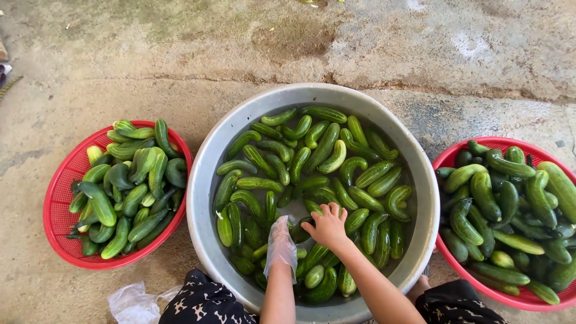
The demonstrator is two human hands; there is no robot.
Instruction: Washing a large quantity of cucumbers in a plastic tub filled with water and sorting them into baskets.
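Red mesh basket (60,198) left, red basket (447,159) right, both heaped with cucumbers. Crumpled clear plastic, possibly a bag (129,303), lies on concrete floor (180,48).

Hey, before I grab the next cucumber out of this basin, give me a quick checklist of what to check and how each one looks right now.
1. Left hand covered: ok, a thin clear plastic glove is on it.
2. Right hand covered: not ok, it is bare.
3. Cucumbers within reach in the metal basin: ok, the right hand rests on them.
4. Room in the left red basket: ok, its near-left part shows bare mesh.
5. Room in the right red basket: not ok, it is heaped to the rim.
6. Either hand's grip already on a cucumber: cannot tell, fingers lie among them.
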